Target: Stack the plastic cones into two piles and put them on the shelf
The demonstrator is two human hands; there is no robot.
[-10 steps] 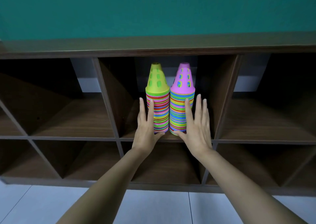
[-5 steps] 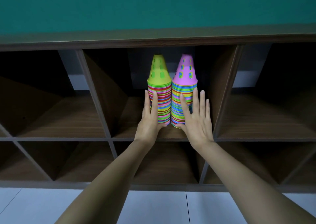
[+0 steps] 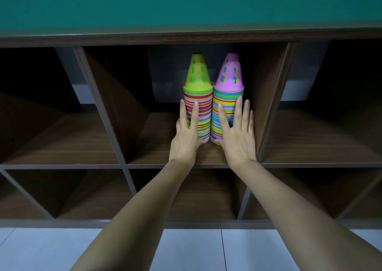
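Note:
Two tall piles of multicoloured plastic cones stand upright side by side, touching, in the middle upper compartment of the dark wooden shelf [image 3: 153, 146]. The left pile [image 3: 199, 80] is topped by a yellow-green cone, the right pile [image 3: 229, 78] by a pink one. My left hand [image 3: 186, 138] lies flat against the front of the left pile with fingers spread. My right hand [image 3: 235, 140] rests flat on the front of the right pile, fingers apart. Neither hand wraps around a pile. The bases of the piles are partly hidden by my hands.
The right pile stands close to the compartment's right divider [image 3: 270, 105]. The shelf's top board [image 3: 186, 37] runs just above the cone tips, under a teal wall. Neighbouring compartments and a lower row [image 3: 206, 194] are visible. Pale floor tiles [image 3: 196, 250] lie below.
Both piles have slid deeper into the compartment with my flat hands against them. The view has shifted closer and a little to the left.

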